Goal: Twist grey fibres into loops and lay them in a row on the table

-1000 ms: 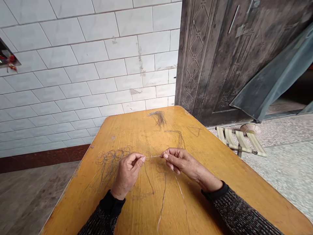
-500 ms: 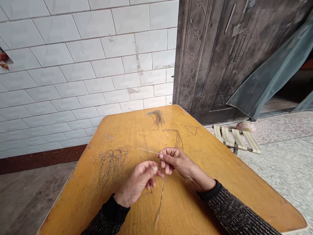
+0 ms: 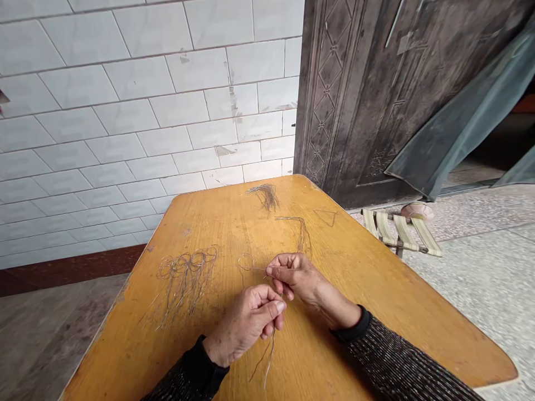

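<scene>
My left hand is closed in a pinch on a thin metal wire, whose loose ends hang below the fingers over the table. Just above and to the right, my right hand pinches the upper part of the wire between thumb and forefinger. A short strand sticks out leftward from those fingertips. It meets the view of a small wire loop; whether the two are joined I cannot tell. Left of my hands lies a row of looped wires with long tails on the tabletop.
The wooden table also bears a bundle of wires at the back, several bent wires and a triangular wire piece. A white tiled wall stands behind. To the right are a dark door and a strapped stool.
My left hand has moved right and closed on the wire below my right hand. The straight end that pointed left from my right hand now looks shorter, and two ends hang below my left hand.
</scene>
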Demonstrator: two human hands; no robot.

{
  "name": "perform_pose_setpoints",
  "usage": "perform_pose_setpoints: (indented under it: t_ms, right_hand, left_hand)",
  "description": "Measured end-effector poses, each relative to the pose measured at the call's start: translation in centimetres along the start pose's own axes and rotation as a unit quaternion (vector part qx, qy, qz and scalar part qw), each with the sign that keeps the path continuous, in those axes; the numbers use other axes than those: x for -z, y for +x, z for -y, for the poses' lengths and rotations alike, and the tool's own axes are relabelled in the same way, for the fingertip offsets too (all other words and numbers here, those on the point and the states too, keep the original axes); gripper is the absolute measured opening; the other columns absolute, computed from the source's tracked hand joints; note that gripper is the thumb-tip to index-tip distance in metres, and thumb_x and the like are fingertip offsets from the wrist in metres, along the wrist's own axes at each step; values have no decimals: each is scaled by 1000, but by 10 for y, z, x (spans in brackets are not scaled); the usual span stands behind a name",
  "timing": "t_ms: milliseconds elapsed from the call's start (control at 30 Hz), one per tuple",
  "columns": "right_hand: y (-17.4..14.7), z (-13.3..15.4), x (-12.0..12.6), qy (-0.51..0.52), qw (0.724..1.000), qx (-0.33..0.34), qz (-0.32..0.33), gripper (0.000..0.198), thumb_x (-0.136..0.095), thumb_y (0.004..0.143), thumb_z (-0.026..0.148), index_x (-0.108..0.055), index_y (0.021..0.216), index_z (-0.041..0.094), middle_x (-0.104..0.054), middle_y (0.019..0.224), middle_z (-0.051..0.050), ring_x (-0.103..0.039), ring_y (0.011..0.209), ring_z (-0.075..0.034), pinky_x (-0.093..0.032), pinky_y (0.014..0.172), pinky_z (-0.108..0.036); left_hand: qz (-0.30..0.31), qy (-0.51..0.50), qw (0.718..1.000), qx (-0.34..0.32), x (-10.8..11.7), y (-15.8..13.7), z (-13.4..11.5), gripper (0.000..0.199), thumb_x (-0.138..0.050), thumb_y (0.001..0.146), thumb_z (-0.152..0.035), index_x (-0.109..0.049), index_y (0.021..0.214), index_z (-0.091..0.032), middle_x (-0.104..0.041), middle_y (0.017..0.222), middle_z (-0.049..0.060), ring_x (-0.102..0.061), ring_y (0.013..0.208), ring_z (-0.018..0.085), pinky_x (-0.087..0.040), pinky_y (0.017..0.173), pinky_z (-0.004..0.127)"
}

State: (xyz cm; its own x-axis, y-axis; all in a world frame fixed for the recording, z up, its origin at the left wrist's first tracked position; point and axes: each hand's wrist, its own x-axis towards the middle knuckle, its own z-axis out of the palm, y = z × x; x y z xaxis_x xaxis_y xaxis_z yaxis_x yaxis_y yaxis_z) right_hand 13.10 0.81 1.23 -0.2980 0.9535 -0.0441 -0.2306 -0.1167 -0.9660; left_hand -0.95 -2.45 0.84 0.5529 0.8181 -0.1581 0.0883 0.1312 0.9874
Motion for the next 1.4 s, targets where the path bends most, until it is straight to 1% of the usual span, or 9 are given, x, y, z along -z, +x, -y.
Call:
perform_pose_setpoints:
  t_ms: [167, 300, 633, 800, 933, 1100, 1200, 1300, 1400]
  right_hand:
    - [1, 3, 4, -17, 999, 14, -25, 23, -65, 63, 34, -53, 57, 15, -52, 38, 5, -35, 25, -3, -22, 28, -16]
    - [2, 3, 6, -32, 998, 25, -40, 22, -64, 64, 33, -54, 57, 15, -52, 38, 5, -36, 26, -3, -23, 28, -16]
    - [5, 8, 12, -31, 996, 47, -64, 21, -64, 65, 31, -53, 56, 15, -52, 40, 5, -37, 28, -3, -25, 30, -17]
    - [6, 7, 13, -33, 996, 45, -71, 22, -65, 64, 32, -53, 56, 15, -52, 39, 5, -37, 27, -3, -25, 30, -17]
    - [6, 9, 16, -41, 995, 51, -79, 22, -64, 64, 32, -53, 56, 16, -52, 39, 5, -37, 27, -4, -25, 30, -17]
    - [7, 13, 23, -45, 990, 80, -103, 22, -63, 65, 32, -53, 56, 15, -51, 39, 4, -36, 28, -3, -25, 32, -17]
    - [8, 13, 25, -43, 991, 81, -101, 22, -63, 65, 32, -54, 56, 15, -52, 40, 4, -37, 29, -3, -25, 32, -17]
    - [9, 12, 26, -44, 991, 80, -100, 22, -64, 65, 32, -54, 57, 15, -52, 40, 4, -37, 29, -3, -26, 32, -16]
    - [9, 13, 27, -43, 990, 79, -105, 22, -64, 64, 32, -53, 56, 15, -51, 39, 4, -37, 28, -3, -25, 31, -16]
  left_hand:
    - [-15, -96, 994, 44, -4, 1, 4, 21, -57, 77, -34, -50, 76, -15, -52, 57, -4, -33, 37, 1, -26, 37, 15]
    - [-24, -125, 990, 62, -7, 2, 8, 23, -61, 74, -35, -48, 73, -15, -52, 56, -5, -31, 35, 1, -24, 35, 15]
    - [-26, -124, 990, 65, -8, 0, 7, 23, -60, 74, -35, -47, 74, -15, -53, 57, -5, -31, 35, 0, -25, 36, 15]
    - [-18, -102, 992, 65, -7, 0, 8, 22, -59, 74, -35, -47, 75, -16, -53, 54, -6, -29, 33, 0, -21, 35, 15]
    - [-20, -115, 991, 72, -6, 0, 8, 22, -59, 75, -34, -46, 74, -16, -53, 54, -6, -28, 32, 0, -21, 34, 15]
    - [-3, -109, 991, 76, -7, 0, 8, 21, -58, 76, -33, -46, 73, -16, -54, 55, -5, -30, 32, 0, -19, 34, 15]
    - [-6, -110, 991, 75, -8, 0, 10, 21, -57, 76, -33, -45, 73, -16, -53, 54, -6, -30, 32, 0, -19, 34, 15]
    - [12, -115, 990, 81, -7, -1, 10, 21, -57, 76, -33, -44, 74, -17, -54, 55, -5, -29, 32, 0, -19, 34, 16]
    - [24, -93, 993, 74, -7, -2, 10, 20, -55, 78, -34, -45, 76, -16, -55, 57, -4, -27, 32, 0, -17, 34, 17]
